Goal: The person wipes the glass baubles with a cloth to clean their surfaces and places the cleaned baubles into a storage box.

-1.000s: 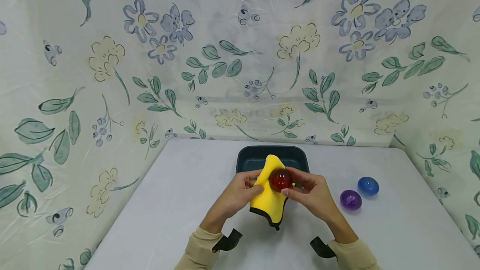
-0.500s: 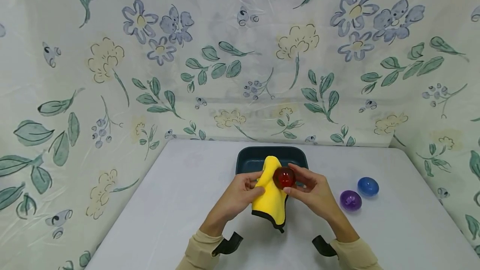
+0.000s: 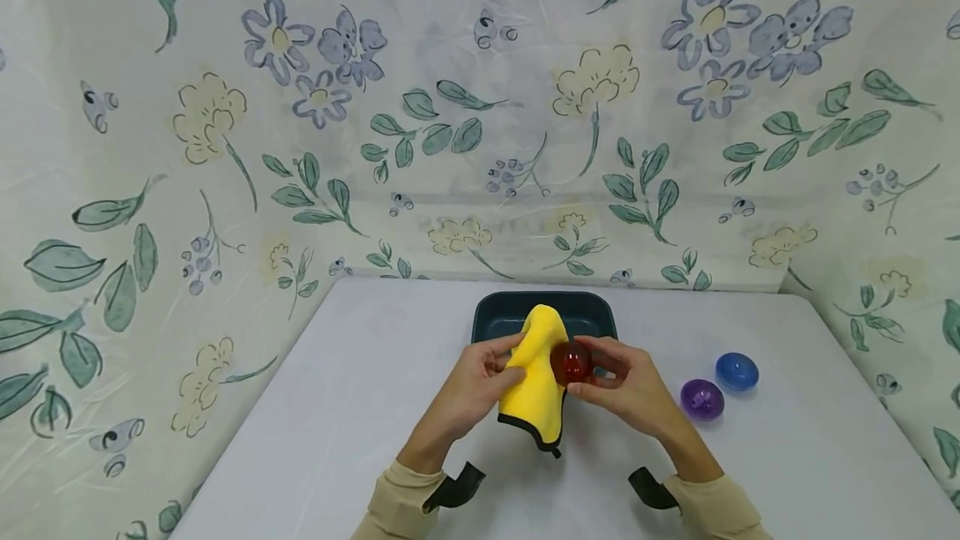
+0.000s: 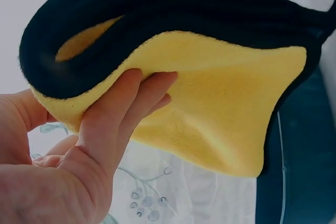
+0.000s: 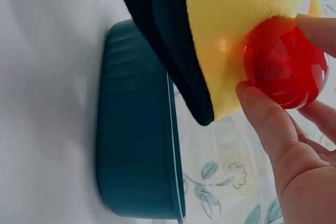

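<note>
My left hand [image 3: 483, 377] pinches a yellow cloth with black edging [image 3: 534, 373], thumb in front and fingers behind, as the left wrist view shows. The cloth [image 4: 220, 103] hangs in folds above the table. Between thumb and fingers, my right hand [image 3: 630, 382] holds a shiny, see-through red ball [image 3: 573, 362] against the cloth's right side. In the right wrist view the red ball [image 5: 286, 62] lies right at the yellow fabric, thumb below it and fingers at its top and far side.
Behind the hands stands a dark teal rectangular tub [image 3: 491, 317], partly hidden by the cloth. To the right, a purple ball [image 3: 702, 400] and a blue ball [image 3: 737, 372] lie close together on the white table [image 3: 322, 423]. Floral fabric [image 3: 420, 215] surrounds the table.
The red ball has shifted slightly to the right, from in front of the cloth to its right edge. More of the yellow cloth's face shows now. Both hands keep their holds.
</note>
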Available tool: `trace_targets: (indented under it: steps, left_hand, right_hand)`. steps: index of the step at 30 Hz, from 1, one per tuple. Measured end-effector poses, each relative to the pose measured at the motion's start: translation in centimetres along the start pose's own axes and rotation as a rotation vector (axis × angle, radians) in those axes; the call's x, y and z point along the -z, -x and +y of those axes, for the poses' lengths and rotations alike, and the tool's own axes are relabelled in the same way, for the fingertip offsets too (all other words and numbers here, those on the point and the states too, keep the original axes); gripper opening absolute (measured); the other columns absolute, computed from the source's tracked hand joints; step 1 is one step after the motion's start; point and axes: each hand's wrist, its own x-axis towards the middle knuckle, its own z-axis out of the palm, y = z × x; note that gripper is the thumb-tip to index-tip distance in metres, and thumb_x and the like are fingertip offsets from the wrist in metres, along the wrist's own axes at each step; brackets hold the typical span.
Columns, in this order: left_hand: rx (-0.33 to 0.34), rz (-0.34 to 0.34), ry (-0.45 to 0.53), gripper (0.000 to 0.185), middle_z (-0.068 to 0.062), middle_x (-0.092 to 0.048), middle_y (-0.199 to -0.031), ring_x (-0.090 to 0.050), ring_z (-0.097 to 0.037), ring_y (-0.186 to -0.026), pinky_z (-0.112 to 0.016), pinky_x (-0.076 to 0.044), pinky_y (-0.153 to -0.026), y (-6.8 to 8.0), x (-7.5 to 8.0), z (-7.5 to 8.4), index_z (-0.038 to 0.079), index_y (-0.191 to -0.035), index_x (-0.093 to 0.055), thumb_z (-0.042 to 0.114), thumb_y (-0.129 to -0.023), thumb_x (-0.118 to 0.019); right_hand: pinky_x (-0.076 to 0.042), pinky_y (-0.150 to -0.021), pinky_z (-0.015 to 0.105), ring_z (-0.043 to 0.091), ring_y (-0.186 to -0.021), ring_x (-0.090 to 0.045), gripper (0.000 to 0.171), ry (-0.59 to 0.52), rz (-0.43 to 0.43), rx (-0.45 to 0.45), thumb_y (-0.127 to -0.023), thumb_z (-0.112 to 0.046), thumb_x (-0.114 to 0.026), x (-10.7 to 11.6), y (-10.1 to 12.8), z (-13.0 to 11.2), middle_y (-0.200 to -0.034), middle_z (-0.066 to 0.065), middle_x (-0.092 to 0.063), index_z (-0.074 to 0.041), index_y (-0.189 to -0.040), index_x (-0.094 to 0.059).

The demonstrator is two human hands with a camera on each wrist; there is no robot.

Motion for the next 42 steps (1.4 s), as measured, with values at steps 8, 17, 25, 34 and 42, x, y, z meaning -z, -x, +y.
trace_targets:
  steps: [8, 17, 25, 34, 42]
  left_hand:
    - [-0.013, 0.047, 0.023, 0.053, -0.023, -0.073, -0.121, -0.072, -0.020, -0.089, -0.035, -0.064, -0.087, -0.2, -0.2, -0.2, 0.002, -0.153, -0.046, 0.006, -0.102, -0.057]
    - [-0.018, 0.051, -0.006, 0.052, -0.022, -0.073, -0.119, -0.071, -0.019, -0.086, -0.035, -0.064, -0.083, -0.3, -0.1, -0.4, 0.006, -0.153, -0.048, 0.008, -0.102, -0.057]
    - [0.009, -0.017, -0.060, 0.053, -0.020, -0.074, -0.109, -0.071, -0.018, -0.082, -0.033, -0.064, -0.080, -0.6, 0.0, -0.8, 0.004, -0.154, -0.046, 0.009, -0.102, -0.056]
    - [0.020, -0.059, -0.061, 0.055, -0.019, -0.076, -0.105, -0.073, -0.018, -0.082, -0.033, -0.064, -0.082, -0.7, -0.4, -1.1, 0.002, -0.154, -0.045, 0.010, -0.101, -0.056]
    - [0.028, -0.083, -0.050, 0.056, -0.021, -0.075, -0.114, -0.074, -0.020, -0.088, -0.035, -0.064, -0.086, -0.8, -0.4, -1.1, 0.001, -0.155, -0.043, 0.011, -0.101, -0.056]
  right_hand:
    - [-0.063, -0.090, 0.036, 0.044, -0.119, -0.069, 0.063, 0.046, -0.028, 0.009, -0.085, -0.017, -0.084, 0.1, 0.2, 0.0, -0.127, 0.018, -0.066, -0.003, -0.141, -0.061]
    - [-0.064, -0.085, 0.032, 0.031, -0.108, -0.071, 0.059, 0.004, -0.075, 0.033, -0.083, -0.016, -0.086, -0.1, 0.4, -0.4, -0.121, 0.014, -0.067, -0.008, -0.138, -0.066]
    - [-0.064, -0.086, 0.034, 0.034, -0.114, -0.071, 0.057, -0.037, -0.094, 0.060, -0.084, -0.017, -0.085, -0.7, 0.7, -0.9, -0.124, 0.014, -0.067, -0.012, -0.137, -0.067]
    - [-0.062, -0.089, 0.032, 0.018, -0.112, -0.073, 0.055, -0.064, -0.014, 0.122, -0.084, -0.012, -0.084, -0.7, 0.7, -1.0, -0.134, 0.017, -0.067, -0.007, -0.136, -0.066]
    - [-0.058, -0.098, 0.032, 0.030, -0.123, -0.069, 0.059, -0.025, 0.030, 0.106, -0.083, -0.012, -0.085, -0.7, 0.4, -0.8, -0.139, 0.016, -0.066, -0.005, -0.138, -0.064]
